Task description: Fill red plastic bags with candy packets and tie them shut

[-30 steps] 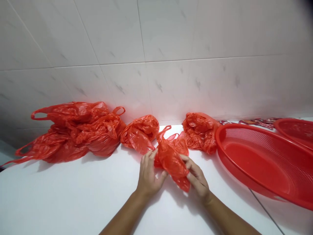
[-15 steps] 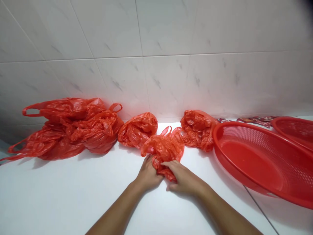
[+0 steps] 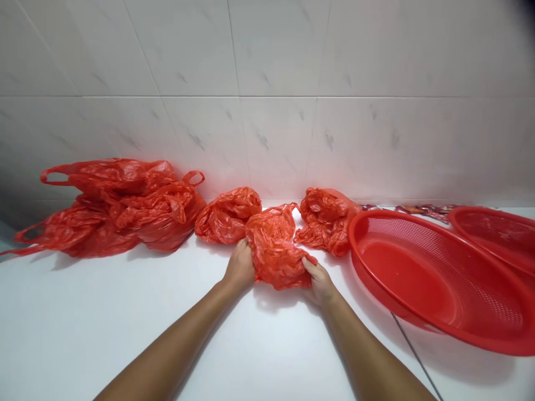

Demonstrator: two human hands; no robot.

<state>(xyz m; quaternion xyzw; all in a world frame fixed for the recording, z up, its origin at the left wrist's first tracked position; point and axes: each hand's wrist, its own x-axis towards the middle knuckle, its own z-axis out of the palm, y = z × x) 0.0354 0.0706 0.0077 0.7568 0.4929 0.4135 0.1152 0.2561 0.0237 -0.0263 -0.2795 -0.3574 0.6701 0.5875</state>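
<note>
The left hand and right hand held opposite sides of a crumpled red plastic bag on the tabletop; bunching appeared in hand, calling next for firmer pressing.

The plastic bag is orange-red, the basket red, the wall tiles grey-veined white.

Both bare hands low, arms outstretched
</note>
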